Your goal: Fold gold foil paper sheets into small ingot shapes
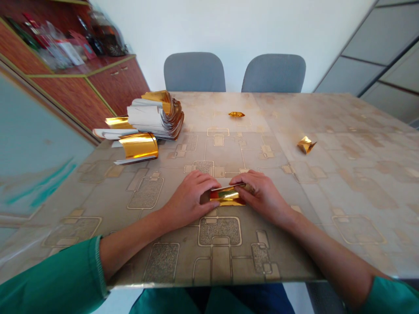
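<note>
A sheet of gold foil paper (229,196), curled or part folded with its pale back showing along the far edge, is held low over the table in front of me. My left hand (194,194) grips its left end, thumb at the near edge and fingers behind. At the right end my right hand (258,192) pinches the same sheet between thumb and fingers. Farther off lie two folded gold paper pieces, a flat pointed one (236,114) at the back and a bulkier one (307,145) to the right.
A thick stack of gold paper (147,117) with white backs lies at the back left, a curled gold sheet (139,146) before it. The table (353,183) has a patterned cover. Beyond are two grey chairs (194,72) and a wooden cabinet (114,85).
</note>
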The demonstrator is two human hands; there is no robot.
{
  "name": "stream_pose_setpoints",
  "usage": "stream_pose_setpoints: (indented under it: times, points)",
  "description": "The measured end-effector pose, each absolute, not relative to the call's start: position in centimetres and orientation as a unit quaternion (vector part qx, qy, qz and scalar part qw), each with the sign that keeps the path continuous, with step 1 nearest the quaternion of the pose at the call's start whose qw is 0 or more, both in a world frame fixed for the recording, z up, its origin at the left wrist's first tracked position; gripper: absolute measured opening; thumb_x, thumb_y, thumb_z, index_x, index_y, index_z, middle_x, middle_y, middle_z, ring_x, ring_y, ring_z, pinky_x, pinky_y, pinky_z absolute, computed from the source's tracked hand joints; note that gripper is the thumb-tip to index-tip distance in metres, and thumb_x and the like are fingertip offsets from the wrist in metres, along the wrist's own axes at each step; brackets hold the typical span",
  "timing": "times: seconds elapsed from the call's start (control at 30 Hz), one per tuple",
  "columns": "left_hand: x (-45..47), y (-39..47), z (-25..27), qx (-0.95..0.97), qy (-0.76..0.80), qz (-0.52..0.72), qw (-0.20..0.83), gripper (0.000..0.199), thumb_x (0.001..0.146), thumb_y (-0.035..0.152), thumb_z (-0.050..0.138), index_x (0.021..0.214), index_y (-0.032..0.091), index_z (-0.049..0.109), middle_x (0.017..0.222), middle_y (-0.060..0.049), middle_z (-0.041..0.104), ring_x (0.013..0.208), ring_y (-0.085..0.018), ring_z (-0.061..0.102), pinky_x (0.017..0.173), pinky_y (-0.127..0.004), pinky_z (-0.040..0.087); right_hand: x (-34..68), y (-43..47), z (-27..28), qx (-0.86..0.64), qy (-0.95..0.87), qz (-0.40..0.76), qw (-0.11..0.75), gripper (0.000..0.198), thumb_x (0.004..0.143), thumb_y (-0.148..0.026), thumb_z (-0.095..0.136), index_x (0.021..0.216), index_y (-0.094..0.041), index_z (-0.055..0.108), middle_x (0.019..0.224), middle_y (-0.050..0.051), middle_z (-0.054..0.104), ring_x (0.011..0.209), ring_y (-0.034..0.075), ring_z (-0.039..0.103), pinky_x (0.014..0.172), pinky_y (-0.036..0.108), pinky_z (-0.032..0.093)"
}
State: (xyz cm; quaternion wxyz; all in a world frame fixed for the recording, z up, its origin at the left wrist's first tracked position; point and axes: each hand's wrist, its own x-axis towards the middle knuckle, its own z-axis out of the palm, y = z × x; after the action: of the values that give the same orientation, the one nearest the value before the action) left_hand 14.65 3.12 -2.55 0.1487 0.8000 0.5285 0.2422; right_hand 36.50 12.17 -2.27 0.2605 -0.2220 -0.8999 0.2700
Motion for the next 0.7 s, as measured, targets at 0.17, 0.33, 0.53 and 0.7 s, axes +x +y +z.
stream_pose_setpoints:
  times: [0.17,0.33,0.53,0.7]
  points:
    - [14.68,3.07,-2.67,0.807,0.522,0.238,0.142,0.026,0.089,0.038,0.065,0.107,0.02,0.061,0.111,-0.006,0.064,0.102,-0.024,0.055,0.097,-0.043,0.038,36.57,12.09,-2.16,-0.226,-0.898,0.287,0.244,0.018,0.087,-0.009,0.057,0.096,-0.02,0.066,0.085,-0.001,0.072,0.076,0.015,0.06,0.074,0.029,0.042]
    - [14.71,3.03,-2.61,0.804,0.524,0.236,0.148,0.025,0.091,0.039,0.063,0.109,0.021,0.063,0.109,-0.005,0.066,0.102,-0.023,0.056,0.098,-0.044,0.037,36.53,12.02,-1.94,-0.211,-0.905,0.296,0.22,0.019,0.084,-0.007,0.059,0.094,-0.021,0.066,0.086,-0.001,0.072,0.079,0.014,0.061,0.075,0.028,0.04]
    - [14.57,3.04,-2.34,0.811,0.508,0.242,0.158,0.025,0.09,0.035,0.064,0.111,0.022,0.062,0.111,-0.005,0.066,0.103,-0.023,0.057,0.098,-0.042,0.037,36.59,11.94,-1.92,-0.193,-0.917,0.28,0.208,0.019,0.084,-0.006,0.062,0.094,-0.022,0.067,0.083,-0.003,0.072,0.077,0.013,0.061,0.075,0.028,0.038]
    - [14.06,3.22,-2.2,0.818,0.491,0.246,0.17,0.02,0.092,0.026,0.059,0.111,0.022,0.062,0.109,-0.004,0.067,0.102,-0.021,0.057,0.092,-0.038,0.04,36.67,11.9,-2.22,-0.182,-0.921,0.266,0.219,0.016,0.085,-0.008,0.064,0.093,-0.022,0.067,0.083,-0.003,0.072,0.075,0.013,0.061,0.074,0.028,0.037]
